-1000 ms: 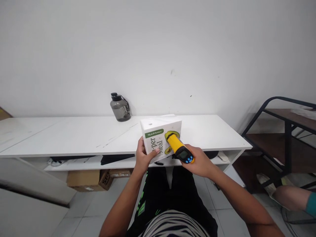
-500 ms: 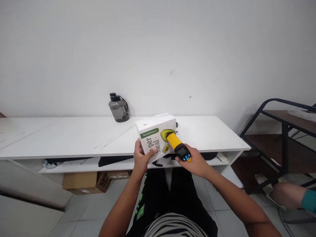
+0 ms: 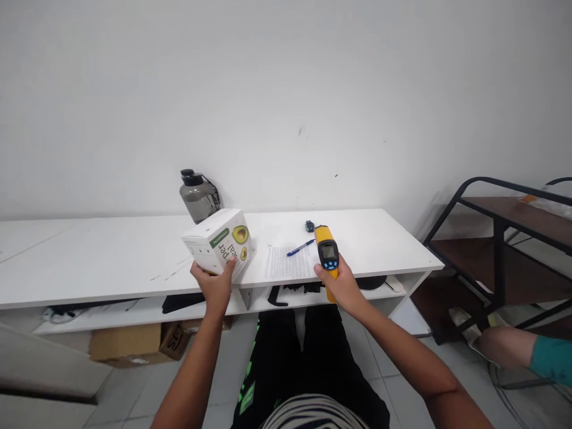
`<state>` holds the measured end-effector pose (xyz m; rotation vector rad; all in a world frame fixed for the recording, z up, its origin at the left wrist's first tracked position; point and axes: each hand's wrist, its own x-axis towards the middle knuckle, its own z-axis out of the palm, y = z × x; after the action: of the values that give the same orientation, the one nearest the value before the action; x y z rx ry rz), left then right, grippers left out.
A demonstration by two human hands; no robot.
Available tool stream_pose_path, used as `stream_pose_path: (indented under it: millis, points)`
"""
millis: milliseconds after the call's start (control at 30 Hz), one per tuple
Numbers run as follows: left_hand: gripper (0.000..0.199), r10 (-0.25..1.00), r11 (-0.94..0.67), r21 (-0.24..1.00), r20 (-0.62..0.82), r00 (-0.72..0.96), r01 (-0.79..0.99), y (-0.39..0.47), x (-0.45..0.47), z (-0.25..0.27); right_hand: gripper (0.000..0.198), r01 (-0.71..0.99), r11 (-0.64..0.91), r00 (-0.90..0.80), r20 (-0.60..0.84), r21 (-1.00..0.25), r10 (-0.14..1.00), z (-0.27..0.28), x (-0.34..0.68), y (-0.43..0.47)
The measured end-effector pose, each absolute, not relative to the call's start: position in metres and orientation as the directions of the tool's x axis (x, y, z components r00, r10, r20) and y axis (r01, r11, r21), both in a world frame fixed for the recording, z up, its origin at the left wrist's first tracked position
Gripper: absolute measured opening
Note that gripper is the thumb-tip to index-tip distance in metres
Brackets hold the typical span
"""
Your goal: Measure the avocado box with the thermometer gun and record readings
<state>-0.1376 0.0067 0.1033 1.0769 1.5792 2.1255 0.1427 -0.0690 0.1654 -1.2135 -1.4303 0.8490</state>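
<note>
My left hand [image 3: 215, 286] grips a white cardboard box [image 3: 210, 250] with avocado pictures and a green label, tilted above the left part of the desk. My thumb lies on its printed face. In my right hand [image 3: 343, 285] is a yellow and black infrared thermometer [image 3: 328, 250], its small screen and blue buttons facing me. Between the two hands a printed sheet [image 3: 286, 266] lies on the white desk [image 3: 357, 232], with a blue pen [image 3: 301, 248] across it. A small dark gadget [image 3: 310, 226] rests behind the pen.
A grey water bottle [image 3: 199, 199] stands against the wall, partly behind the box. Below the desktop, a shelf [image 3: 259, 301] holds dark items, and a cardboard carton [image 3: 127, 344] sits underneath. At right are a black-framed rack [image 3: 498, 256] and another person's leg [image 3: 504, 344].
The box has moved left, away from the thermometer, and turned. My right hand has drawn the thermometer back and tipped it more upright. The sheet, pen and gadget have come into sight.
</note>
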Motion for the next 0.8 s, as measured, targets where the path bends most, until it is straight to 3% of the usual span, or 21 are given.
stream_pose_path:
  millis: [433,533,700,800]
  points:
    - [0.088,0.604,-0.298,0.906,0.423,-0.676,0.300,0.017,-0.151,0.080,0.037,0.223,0.190,0.070,0.210,-0.956,0.975,0.150,0.137,-0.053]
    - [0.092,0.631,-0.217,0.912,0.402,-0.663,0.347,0.021,-0.152,0.075,0.042,0.177,0.178,0.035,0.187,-0.968,0.982,0.143,0.140,-0.045]
    - [0.094,0.658,0.101,0.818,0.372,-0.655,0.566,0.029,-0.162,0.076,0.072,0.078,0.189,-0.083,0.182,-0.979,0.980,0.128,0.159,-0.019]
    - [0.096,0.696,0.190,0.759,0.343,-0.631,0.622,0.041,-0.172,0.083,0.092,0.334,0.117,0.069,0.148,-0.935,0.987,0.121,0.176,0.002]
